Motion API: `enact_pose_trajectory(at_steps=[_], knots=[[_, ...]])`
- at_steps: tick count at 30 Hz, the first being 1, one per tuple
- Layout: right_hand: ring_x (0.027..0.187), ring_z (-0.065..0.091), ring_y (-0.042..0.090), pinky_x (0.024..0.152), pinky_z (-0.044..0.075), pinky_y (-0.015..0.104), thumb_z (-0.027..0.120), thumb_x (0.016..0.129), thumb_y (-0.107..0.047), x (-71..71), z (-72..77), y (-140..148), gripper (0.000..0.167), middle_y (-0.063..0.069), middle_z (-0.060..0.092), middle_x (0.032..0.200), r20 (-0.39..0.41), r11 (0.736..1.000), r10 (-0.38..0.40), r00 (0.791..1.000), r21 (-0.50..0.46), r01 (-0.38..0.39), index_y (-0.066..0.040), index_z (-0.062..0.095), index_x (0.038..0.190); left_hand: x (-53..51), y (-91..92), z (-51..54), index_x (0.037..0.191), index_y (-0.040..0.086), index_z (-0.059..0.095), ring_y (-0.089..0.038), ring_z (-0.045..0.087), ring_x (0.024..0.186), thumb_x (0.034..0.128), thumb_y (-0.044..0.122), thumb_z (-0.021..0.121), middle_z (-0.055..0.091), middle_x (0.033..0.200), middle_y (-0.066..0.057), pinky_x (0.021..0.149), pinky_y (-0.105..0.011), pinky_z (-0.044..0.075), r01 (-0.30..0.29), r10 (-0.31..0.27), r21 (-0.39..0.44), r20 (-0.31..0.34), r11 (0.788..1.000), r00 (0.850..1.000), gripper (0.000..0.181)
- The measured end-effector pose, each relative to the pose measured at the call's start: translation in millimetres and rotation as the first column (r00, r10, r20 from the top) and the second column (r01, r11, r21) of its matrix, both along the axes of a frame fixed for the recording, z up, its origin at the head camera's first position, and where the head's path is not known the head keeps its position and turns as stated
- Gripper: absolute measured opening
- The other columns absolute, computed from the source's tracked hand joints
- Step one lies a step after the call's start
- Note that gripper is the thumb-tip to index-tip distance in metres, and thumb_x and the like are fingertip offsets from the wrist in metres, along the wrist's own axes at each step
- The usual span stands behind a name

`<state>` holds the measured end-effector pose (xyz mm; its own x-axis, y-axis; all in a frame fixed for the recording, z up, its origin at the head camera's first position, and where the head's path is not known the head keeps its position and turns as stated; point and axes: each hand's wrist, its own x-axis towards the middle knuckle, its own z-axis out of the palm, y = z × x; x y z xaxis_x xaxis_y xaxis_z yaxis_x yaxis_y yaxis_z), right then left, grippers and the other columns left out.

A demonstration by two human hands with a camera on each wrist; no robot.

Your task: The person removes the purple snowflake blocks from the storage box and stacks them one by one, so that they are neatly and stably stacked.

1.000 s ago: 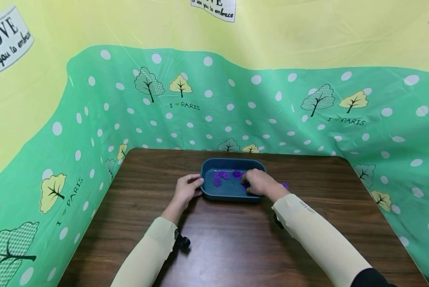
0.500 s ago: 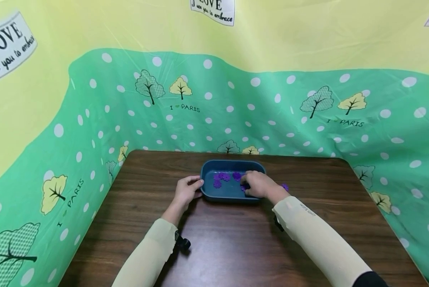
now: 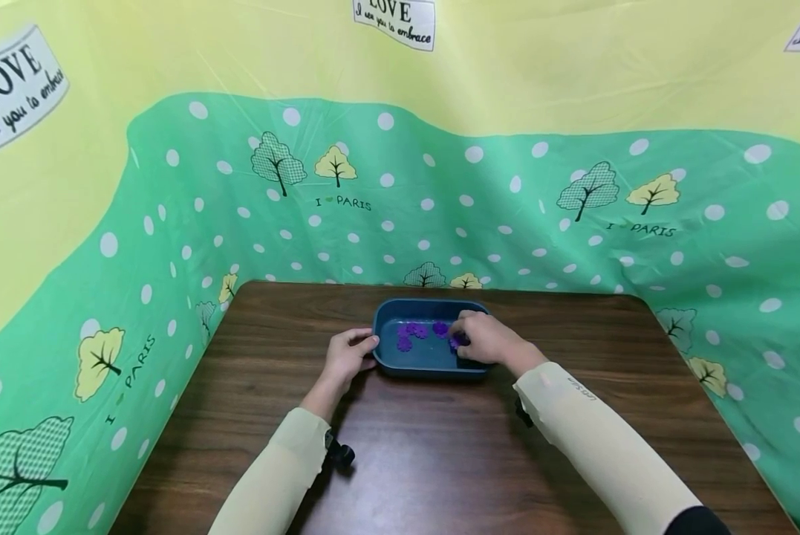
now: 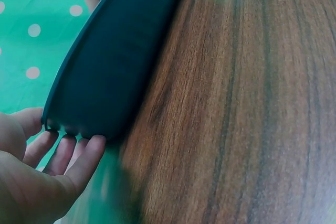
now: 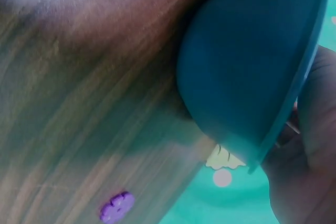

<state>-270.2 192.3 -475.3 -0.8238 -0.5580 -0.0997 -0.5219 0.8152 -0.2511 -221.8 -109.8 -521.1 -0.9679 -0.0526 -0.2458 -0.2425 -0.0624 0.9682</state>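
A dark blue tray (image 3: 433,365) with rounded corners lies on the table. Inside it are several small purple flower-shaped pieces (image 3: 413,329). My left hand (image 3: 348,354) holds the tray's left end, thumb at the rim; in the left wrist view its fingertips (image 4: 94,145) press the outer wall. My right hand (image 3: 485,339) reaches over the right end, fingers bent down inside. Purple shows between its thumb and finger, where it pinches a flower-shaped piece; the fingertips are partly hidden. In the right wrist view, the tray wall (image 5: 247,61) covers most of those fingers.
One loose purple flower-shaped piece (image 5: 117,208) lies on the brown wooden table (image 3: 400,446), to the right of the tray; the right wrist hides it in the head view. A green and yellow patterned cloth (image 3: 386,186) hangs behind the table and along its sides.
My right hand has shifted slightly to the right inside the tray, showing more purple by its fingertips. Its wrist now covers the loose piece. The left hand and tray have stayed put.
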Motion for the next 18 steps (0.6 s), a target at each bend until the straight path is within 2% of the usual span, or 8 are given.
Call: enact_pose_trajectory(at_steps=[5,12,18], knots=[[0.090,0.060,0.017,0.081,0.059,0.037,0.078,0.089,-0.020,-2.0,3.5,5,0.033,0.002,0.064,0.113,-0.017,0.999,0.005,1.000,-0.043,-0.005,-0.011,0.076,0.121,0.6,-0.1,-0.1,0.130,-0.002,0.067,-0.020,0.071,0.088,0.0976,0.013,0.072,0.068,0.120,-0.018,0.082,-0.044,0.065,0.001,-0.001,-0.001,0.001,1.000,1.000,0.036],[0.100,0.065,0.021,0.091,0.061,0.045,0.077,0.089,-0.019,0.3,10.3,12,0.032,0.003,0.068,0.113,-0.014,0.992,-0.027,1.000,-0.123,0.025,-0.010,0.076,0.120,0.8,0.1,-0.3,0.129,-0.002,0.067,-0.021,0.071,0.090,0.0971,0.012,0.072,0.068,0.118,-0.018,0.076,-0.038,0.066,-0.001,0.001,0.005,-0.002,1.000,1.000,0.035],[0.100,0.066,0.022,0.087,0.062,0.042,0.078,0.089,-0.016,4.5,15.9,20,0.030,0.006,0.070,0.114,-0.037,0.975,-0.044,0.998,-0.218,0.035,-0.006,0.076,0.117,0.6,-0.4,-0.3,0.130,-0.003,0.067,-0.021,0.071,0.091,0.0977,0.013,0.072,0.068,0.120,-0.018,0.080,-0.041,0.065,0.007,-0.007,-0.001,-0.003,1.000,1.000,0.036]])
